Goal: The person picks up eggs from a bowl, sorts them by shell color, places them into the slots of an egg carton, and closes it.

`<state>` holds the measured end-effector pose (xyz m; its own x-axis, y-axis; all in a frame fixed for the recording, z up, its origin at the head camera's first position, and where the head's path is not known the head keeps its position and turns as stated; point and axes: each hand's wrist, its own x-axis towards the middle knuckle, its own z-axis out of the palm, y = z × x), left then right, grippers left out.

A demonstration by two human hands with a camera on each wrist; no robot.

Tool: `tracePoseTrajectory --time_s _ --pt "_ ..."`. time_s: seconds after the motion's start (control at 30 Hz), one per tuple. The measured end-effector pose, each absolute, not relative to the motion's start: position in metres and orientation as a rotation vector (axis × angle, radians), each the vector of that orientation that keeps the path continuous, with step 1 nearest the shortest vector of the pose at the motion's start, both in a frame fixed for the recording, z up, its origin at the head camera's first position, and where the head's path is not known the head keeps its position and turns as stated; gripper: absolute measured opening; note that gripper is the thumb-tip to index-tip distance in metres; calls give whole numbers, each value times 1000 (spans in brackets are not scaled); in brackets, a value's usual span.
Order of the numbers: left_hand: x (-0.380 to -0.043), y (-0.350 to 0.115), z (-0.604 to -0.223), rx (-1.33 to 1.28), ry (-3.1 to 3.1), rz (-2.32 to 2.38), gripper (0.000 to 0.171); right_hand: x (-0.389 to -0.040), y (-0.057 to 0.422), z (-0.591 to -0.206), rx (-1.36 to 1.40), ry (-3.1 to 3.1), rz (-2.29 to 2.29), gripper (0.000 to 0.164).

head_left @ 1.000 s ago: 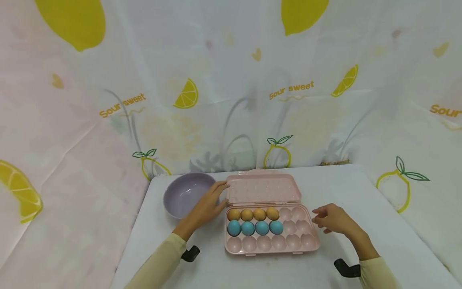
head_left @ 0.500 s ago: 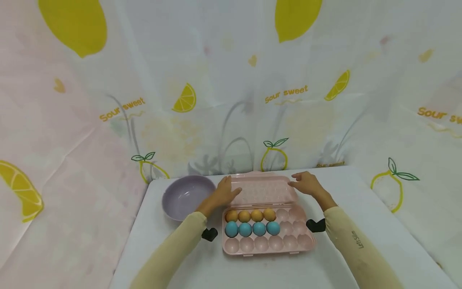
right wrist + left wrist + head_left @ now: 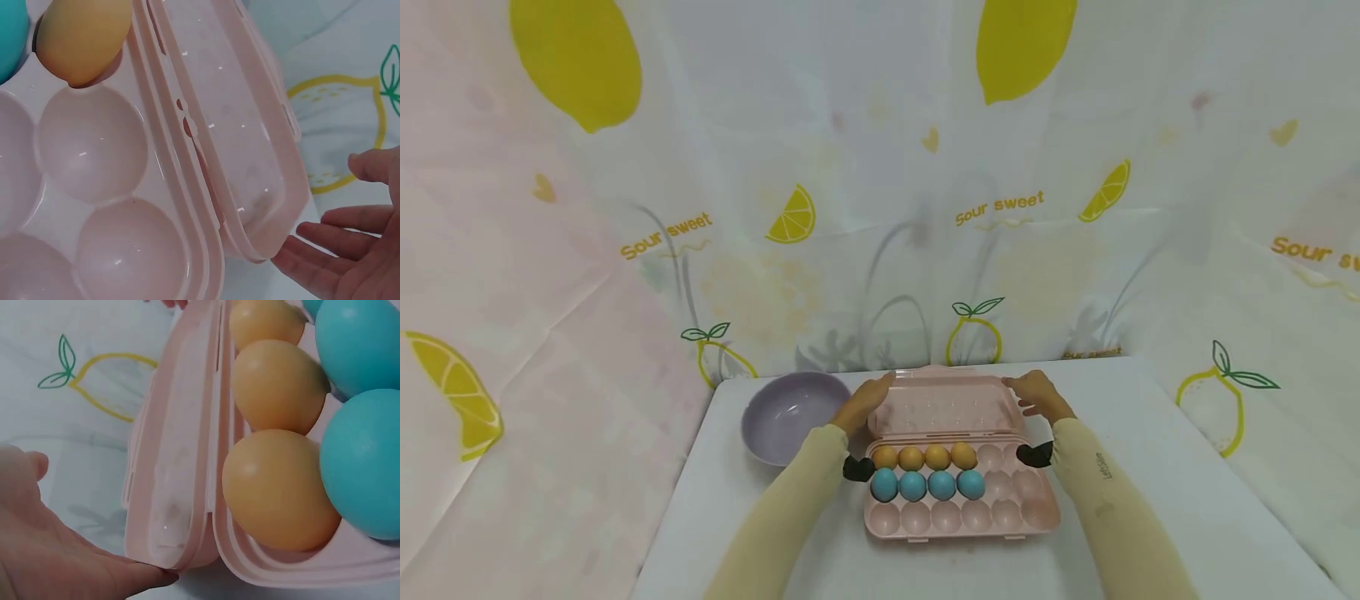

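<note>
A pink plastic egg carton (image 3: 1037, 512) lies open on the table, its lid (image 3: 951, 406) folded back flat. Several tan eggs (image 3: 937, 457) fill part of the row nearest the hinge, and several turquoise eggs (image 3: 942, 485) sit in the middle row. At the lid's left side is my left hand (image 3: 867, 400); in the left wrist view a fingertip touches the lid's corner. My right hand (image 3: 1037, 395) is at the lid's right side. Its lower fingers (image 3: 312, 265) reach the lid's corner in the right wrist view, fingers loosely extended. Neither hand grips anything.
A purple bowl (image 3: 790, 417) stands left of the carton, close to my left forearm. The white table (image 3: 1150, 483) meets a lemon-printed cloth backdrop (image 3: 880, 275) behind and at the sides.
My right hand has moved up from beside the carton's right end to the lid's right side. My left hand has shifted slightly along the lid's left side. The eggs stay put.
</note>
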<state>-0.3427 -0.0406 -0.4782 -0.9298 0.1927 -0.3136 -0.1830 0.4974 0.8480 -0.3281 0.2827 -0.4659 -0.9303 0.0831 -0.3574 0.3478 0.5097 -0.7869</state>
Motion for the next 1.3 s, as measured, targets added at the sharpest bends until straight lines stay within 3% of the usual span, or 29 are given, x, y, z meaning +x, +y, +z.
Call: tracePoseTrajectory --time_s 0.17,0.6,0.9,1.03,1.3 --pt "-345 -42 -481 -74 2250 1532 83 -327 282 -475 381 2454 -1408 65" --pt "-349 -44 -481 -100 2069 1824 69 -319 279 -485 474 2427 -1507 59" --pt "-347 -43 -475 -38 1904 2030 78 -316 289 -476 418 2413 -1670 56" --pt "-344 -53 -464 20 1912 2026 86 -315 293 -469 394 2364 -1822 61" --pt "-346 -71 -454 -21 2015 2037 79 -302 307 -468 307 2268 -2089 72"
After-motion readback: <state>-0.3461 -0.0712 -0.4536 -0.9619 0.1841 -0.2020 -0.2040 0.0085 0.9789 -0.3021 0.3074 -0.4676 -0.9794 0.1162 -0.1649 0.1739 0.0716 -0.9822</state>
